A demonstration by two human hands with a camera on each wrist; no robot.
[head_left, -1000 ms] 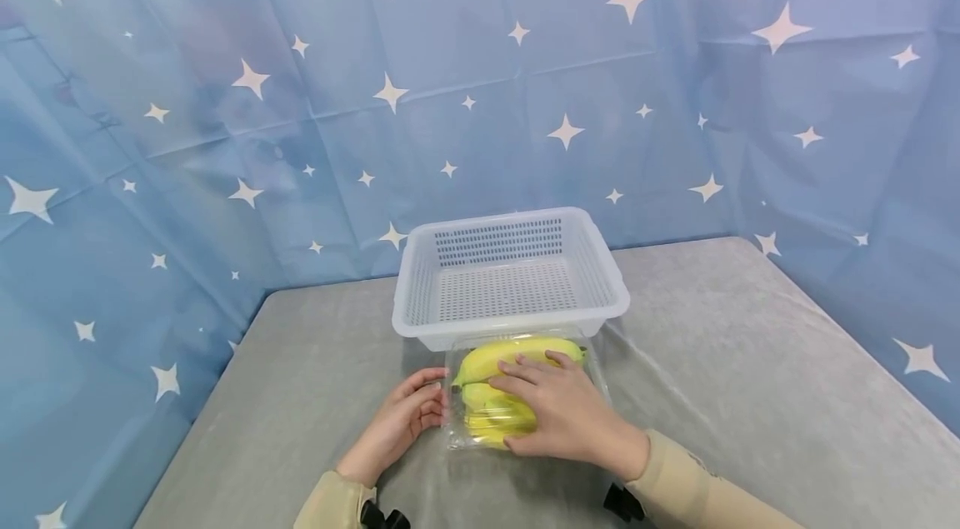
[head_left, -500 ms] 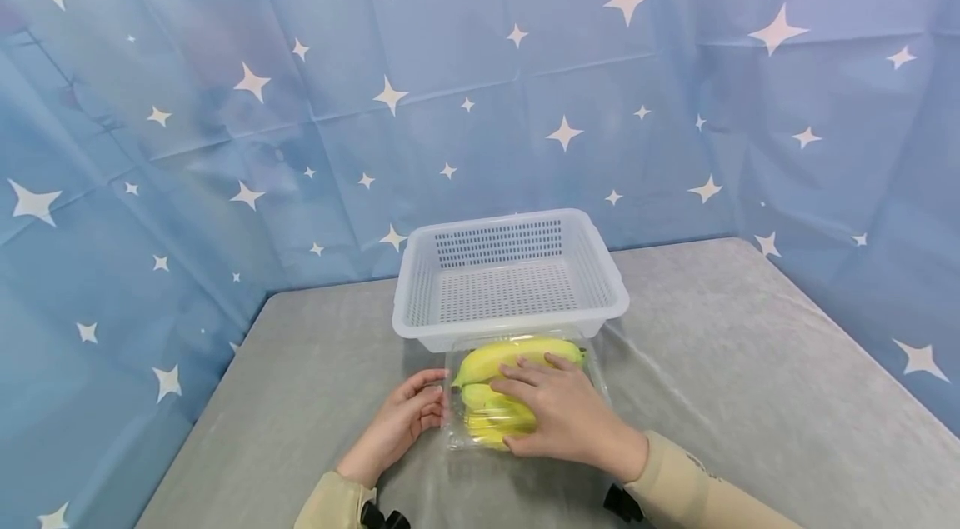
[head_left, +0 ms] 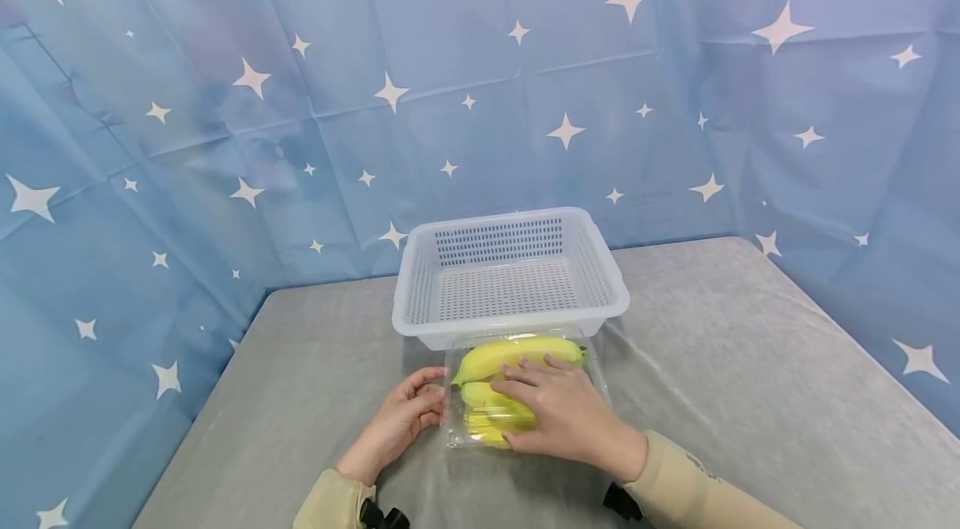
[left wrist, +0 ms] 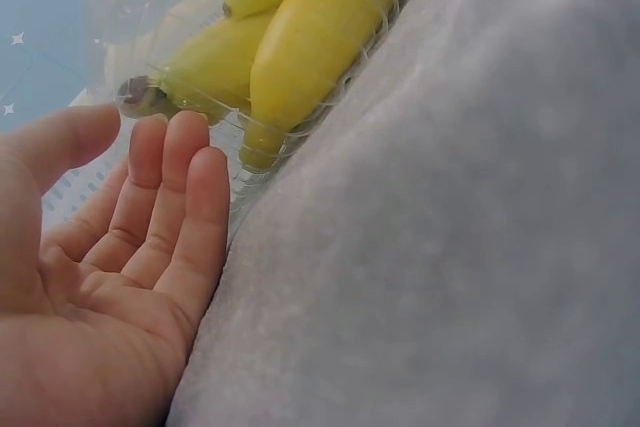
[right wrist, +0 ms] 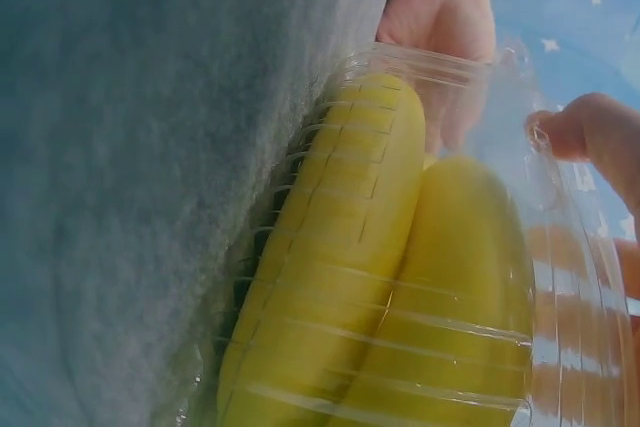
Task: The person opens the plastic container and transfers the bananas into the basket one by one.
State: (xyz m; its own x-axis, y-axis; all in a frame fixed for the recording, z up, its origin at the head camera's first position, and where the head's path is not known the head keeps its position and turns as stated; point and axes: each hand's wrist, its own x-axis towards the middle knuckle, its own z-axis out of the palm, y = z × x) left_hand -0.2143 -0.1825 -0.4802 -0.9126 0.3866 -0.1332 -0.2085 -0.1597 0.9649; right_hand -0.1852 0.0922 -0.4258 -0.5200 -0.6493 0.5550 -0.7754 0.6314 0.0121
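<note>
A clear plastic clamshell box (head_left: 452,431) lies on the grey cloth, with several yellow bananas (head_left: 491,358) inside it. My left hand (head_left: 397,429) is at the box's left side, its fingertips at the wall and its thumb held apart, as the left wrist view shows. Across the lid rests my right hand (head_left: 562,408), fingers spread over the bananas and covering part of them. Seen from the right wrist, two bananas (right wrist: 330,237) show through the ribbed wall, and the right thumb (right wrist: 565,137) touches the lid's edge.
Directly behind the box stands a white perforated plastic basket (head_left: 510,321) with nothing in it. Grey cloth (head_left: 720,329) covers the table. A blue curtain with white stars (head_left: 480,96) hangs behind and along both sides.
</note>
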